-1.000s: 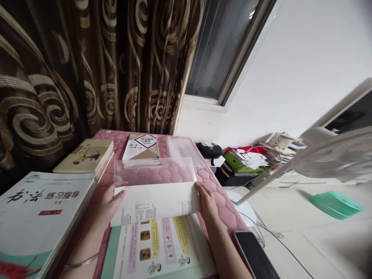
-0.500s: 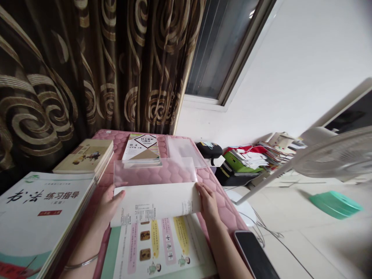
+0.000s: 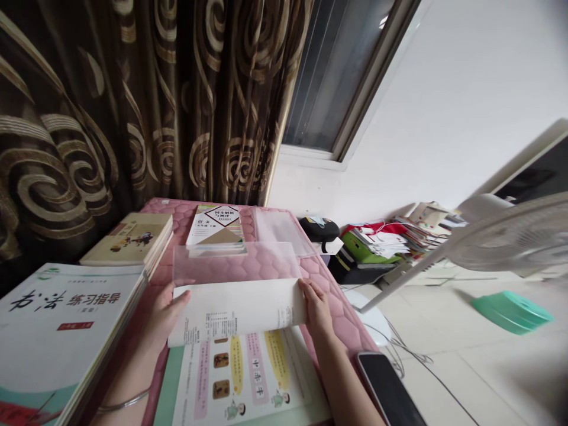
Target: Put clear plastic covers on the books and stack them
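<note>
An open book [image 3: 246, 378] with colour-printed pages lies in front of me on a pink quilted surface [image 3: 270, 269]. Its white cover flap [image 3: 239, 302] is lifted and bowed along the near side. My left hand [image 3: 166, 313] pinches the flap's left edge, thumb on top. At the right edge, my right hand [image 3: 318, 310] holds the same flap between thumb and fingers. A clear plastic book cover [image 3: 235, 260] sticks out beyond the flap's far edge; where the two overlap I cannot make out. Pale green shows beneath the book's pages.
Stacked workbooks [image 3: 66, 325] and a beige book pile [image 3: 128, 239] stand on the left. Farther back lie white-covered books [image 3: 215, 228] and another clear sheet [image 3: 281, 231]. A phone [image 3: 390, 390] rests at right, near a fan [image 3: 510, 234] and a green stool [image 3: 512, 312].
</note>
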Motion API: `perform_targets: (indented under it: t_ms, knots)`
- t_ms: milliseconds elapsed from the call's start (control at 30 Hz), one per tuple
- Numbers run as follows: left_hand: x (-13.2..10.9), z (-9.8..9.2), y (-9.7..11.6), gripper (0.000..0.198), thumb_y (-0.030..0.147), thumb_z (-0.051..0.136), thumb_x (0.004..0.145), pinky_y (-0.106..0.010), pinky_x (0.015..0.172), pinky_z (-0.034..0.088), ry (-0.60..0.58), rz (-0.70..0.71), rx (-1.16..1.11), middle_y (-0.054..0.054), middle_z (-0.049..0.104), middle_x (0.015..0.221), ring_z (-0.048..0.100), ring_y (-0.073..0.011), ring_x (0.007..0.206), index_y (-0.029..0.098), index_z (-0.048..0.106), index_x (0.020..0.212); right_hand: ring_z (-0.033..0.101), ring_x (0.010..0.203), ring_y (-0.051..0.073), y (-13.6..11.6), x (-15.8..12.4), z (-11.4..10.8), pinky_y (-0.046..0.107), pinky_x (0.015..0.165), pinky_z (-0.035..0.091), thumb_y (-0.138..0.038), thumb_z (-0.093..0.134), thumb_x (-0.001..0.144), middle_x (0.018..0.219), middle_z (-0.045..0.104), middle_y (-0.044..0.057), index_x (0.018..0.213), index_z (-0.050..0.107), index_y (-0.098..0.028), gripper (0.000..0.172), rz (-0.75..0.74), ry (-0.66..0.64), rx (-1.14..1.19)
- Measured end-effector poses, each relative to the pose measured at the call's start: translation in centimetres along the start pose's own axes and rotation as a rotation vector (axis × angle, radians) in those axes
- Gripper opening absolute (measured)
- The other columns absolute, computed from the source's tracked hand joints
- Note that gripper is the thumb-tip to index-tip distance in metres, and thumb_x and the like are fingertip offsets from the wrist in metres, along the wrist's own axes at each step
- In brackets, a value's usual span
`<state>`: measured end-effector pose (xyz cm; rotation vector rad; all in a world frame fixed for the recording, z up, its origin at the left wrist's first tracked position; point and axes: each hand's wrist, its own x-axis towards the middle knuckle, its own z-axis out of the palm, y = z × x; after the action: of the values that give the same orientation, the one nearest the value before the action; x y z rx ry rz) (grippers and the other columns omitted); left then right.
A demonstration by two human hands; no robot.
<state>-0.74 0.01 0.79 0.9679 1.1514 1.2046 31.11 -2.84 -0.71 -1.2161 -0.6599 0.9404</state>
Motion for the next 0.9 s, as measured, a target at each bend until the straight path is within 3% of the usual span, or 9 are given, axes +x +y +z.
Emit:
perform_targets:
  t_ms: [267, 500, 633, 767, 900]
  knots:
    - [0.19, -0.36, -0.2, 0.06, 0.044, 0.081, 0.056, -0.032, 0.057, 0.053, -0.024, -0.002, 0.007, -0.003, 0.072, 0.077, 0.069, -0.0254, 0.069, 0.018, 0.056, 0.104, 0.035, 0.057, 0.012, 0.06, 0.28, -0.12, 0.025, 0.05, 0.026, -0.049, 0.08, 0.059, 0.061, 0.047, -0.004, 0.062, 0.06, -0.022, 0.034, 0.017, -0.022, 0.036]
    - [0.03, -0.49, 0.16, 0.059, 0.043, 0.08, 0.055, -0.028, 0.051, 0.049, -0.044, -0.024, 0.01, 0.0, 0.069, 0.07, 0.066, -0.0216, 0.059, 0.019, 0.056, 0.103, 0.033, 0.055, 0.012, 0.35, 0.38, -0.3, 0.025, 0.049, 0.024, -0.05, 0.076, 0.063, 0.059, 0.043, -0.005, 0.06, 0.055, -0.022, 0.035, -0.021, -0.017, 0.0]
    - [-0.06, -0.43, 0.22, 0.058, 0.041, 0.08, 0.055, -0.029, 0.053, 0.049, -0.029, -0.045, -0.007, 0.0, 0.07, 0.071, 0.067, -0.0225, 0.06, 0.019, 0.057, 0.103, 0.034, 0.054, 0.012, 0.73, 0.53, -0.54, 0.025, 0.049, 0.026, -0.053, 0.075, 0.066, 0.059, 0.045, -0.005, 0.064, 0.057, -0.022, 0.036, -0.045, -0.029, -0.038]
    - [0.01, -0.58, -0.03, 0.059, 0.043, 0.081, 0.057, -0.029, 0.053, 0.049, -0.033, -0.048, -0.024, -0.001, 0.071, 0.074, 0.069, -0.0243, 0.064, 0.02, 0.056, 0.106, 0.041, 0.056, 0.013, 0.71, 0.52, -0.5, 0.024, 0.05, 0.03, -0.051, 0.081, 0.059, 0.063, 0.053, -0.004, 0.071, 0.062, -0.023, 0.036, -0.005, -0.032, 0.015]
    - [0.05, -0.56, -0.21, 0.061, 0.044, 0.082, 0.057, -0.03, 0.056, 0.051, -0.028, -0.01, -0.032, -0.002, 0.073, 0.078, 0.07, -0.0253, 0.068, 0.019, 0.056, 0.106, 0.04, 0.053, 0.012, 0.53, 0.35, -0.29, 0.024, 0.048, 0.029, -0.053, 0.081, 0.059, 0.06, 0.052, -0.004, 0.068, 0.061, -0.022, 0.037, -0.021, -0.024, -0.014]
